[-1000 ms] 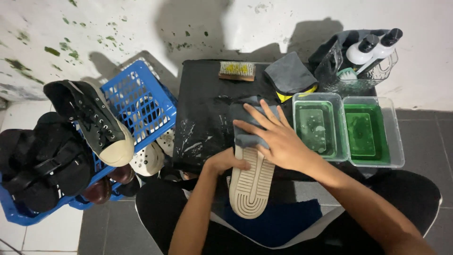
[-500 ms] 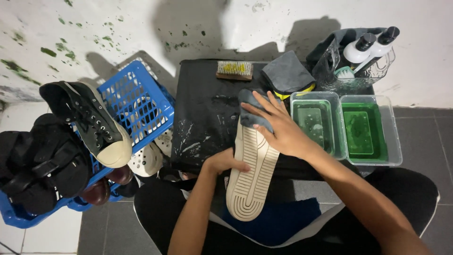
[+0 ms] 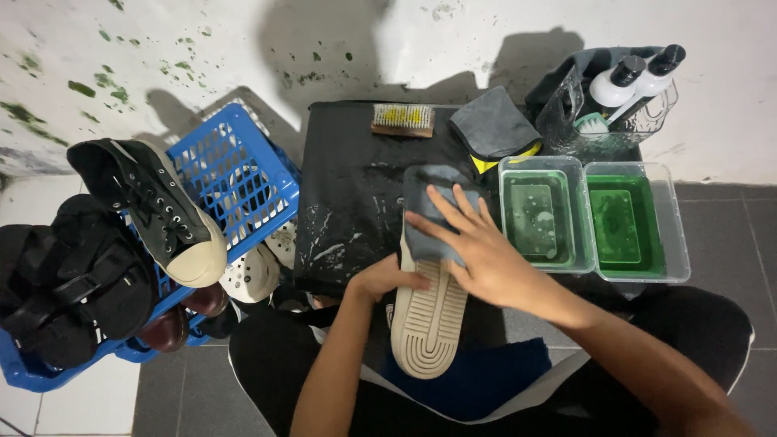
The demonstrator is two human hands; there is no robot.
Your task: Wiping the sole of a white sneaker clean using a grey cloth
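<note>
Head view, looking straight down at a seated person's lap and a low black table (image 3: 348, 194). A shoe (image 3: 429, 324) lies sole up, half on the table's near edge and half over the lap. Its long axis runs almost straight away from the person, tilted slightly right at the far end. One rounded end points back toward the person; the other points toward the wall and is hidden under a grey cloth (image 3: 433, 206).

The right hand (image 3: 477, 251) lies flat on the cloth with fingers spread, pressing it onto the far part of the pale, ribbed sole. The left hand (image 3: 384, 279) grips the shoe's left edge about midway, fingers curled around the side; the fingertips themselves are hidden.

Just right of the shoe, two clear tubs (image 3: 595, 218) of green liquid sit side by side, touching. Beyond them a wire caddy (image 3: 579, 121) holds two white bottles (image 3: 627, 81) with black caps. At the table's far edge lie a brush (image 3: 402, 120) with pale bristles and a folded grey cloth (image 3: 494, 125) with a yellow edge.

Left of the table, a blue basket (image 3: 243, 178) is tipped on its side. A black sneaker (image 3: 154, 210) with a cream sole leans on it, beside more dark shoes (image 3: 73, 283) in a pile.
</note>
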